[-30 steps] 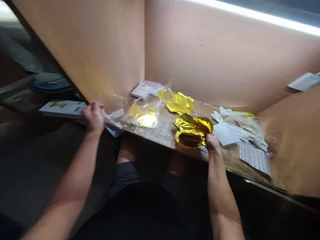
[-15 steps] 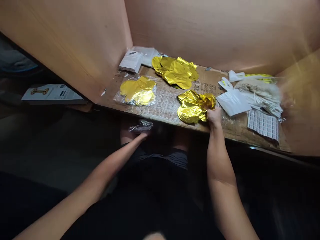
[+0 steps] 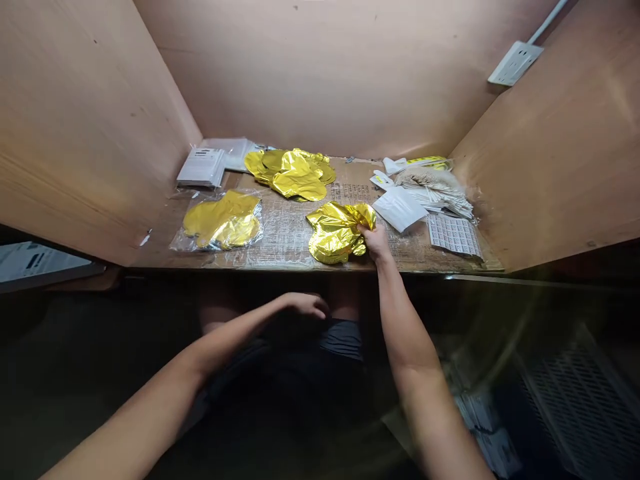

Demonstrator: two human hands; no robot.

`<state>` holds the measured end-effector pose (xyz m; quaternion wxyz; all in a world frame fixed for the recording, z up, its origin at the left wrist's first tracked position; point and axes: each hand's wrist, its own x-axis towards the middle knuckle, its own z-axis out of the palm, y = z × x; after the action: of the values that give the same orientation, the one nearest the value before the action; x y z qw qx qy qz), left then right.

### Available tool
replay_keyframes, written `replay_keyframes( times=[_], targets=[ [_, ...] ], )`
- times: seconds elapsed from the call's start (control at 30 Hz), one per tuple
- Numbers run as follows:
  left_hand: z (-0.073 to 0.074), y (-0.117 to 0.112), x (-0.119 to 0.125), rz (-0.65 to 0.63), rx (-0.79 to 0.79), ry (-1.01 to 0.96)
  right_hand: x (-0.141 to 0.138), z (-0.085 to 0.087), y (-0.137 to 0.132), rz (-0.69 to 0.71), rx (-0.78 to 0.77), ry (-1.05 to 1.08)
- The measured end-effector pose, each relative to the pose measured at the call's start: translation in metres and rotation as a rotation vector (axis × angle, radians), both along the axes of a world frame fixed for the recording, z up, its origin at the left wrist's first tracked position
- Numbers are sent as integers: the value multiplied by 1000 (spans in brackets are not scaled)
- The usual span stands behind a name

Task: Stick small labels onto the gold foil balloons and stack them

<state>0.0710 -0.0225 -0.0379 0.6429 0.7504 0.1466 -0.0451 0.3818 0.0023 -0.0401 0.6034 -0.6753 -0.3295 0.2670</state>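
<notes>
My right hand (image 3: 376, 241) is closed on the gathered edge of a shiny gold foil balloon (image 3: 333, 233), flat and crumpled, near the front edge of the bench. Below that edge, over my lap, hangs my left hand (image 3: 309, 305), its fingers loosely apart with nothing seen in them. A gold foil balloon in a clear plastic bag (image 3: 223, 220) lies to the left on the bench. Behind, several more flat gold foil balloons (image 3: 300, 175) are heaped together.
White printed cards (image 3: 201, 167) are stacked at the back left. On the right lie a white packet (image 3: 400, 208), a bundle of thin white sticks (image 3: 440, 200) and a sheet of small labels (image 3: 454, 235). Wooden panels enclose the bench; a power strip (image 3: 515, 63) is fixed high on the right.
The clear plastic wrapping that was in my left hand is gone from it, and that hand has moved right and down. My right hand keeps hold of the foil balloon. The view has shifted.
</notes>
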Motion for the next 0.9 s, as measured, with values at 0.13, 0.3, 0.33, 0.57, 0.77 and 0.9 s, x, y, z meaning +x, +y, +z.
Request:
replay_keyframes(
  times=[0.13, 0.3, 0.33, 0.57, 0.77, 0.9],
  targets=[
    [28, 18, 9, 238, 269, -265, -35, 0, -25, -59, 31, 104],
    [45, 52, 24, 278, 937, -314, -87, -11, -87, -192, 70, 184],
    [44, 54, 30, 189, 1017, -241, -95, -15, -100, -181, 67, 197],
    [42, 32, 52, -61, 1402, 52, -136, -42, -135, 15, 200, 389],
    [63, 59, 66, -40, 1143, 159, -142, -42, -125, -31, 218, 455],
    [93, 119, 75, 138, 652, 41, -144, -37, -132, -32, 197, 495]
  ],
)
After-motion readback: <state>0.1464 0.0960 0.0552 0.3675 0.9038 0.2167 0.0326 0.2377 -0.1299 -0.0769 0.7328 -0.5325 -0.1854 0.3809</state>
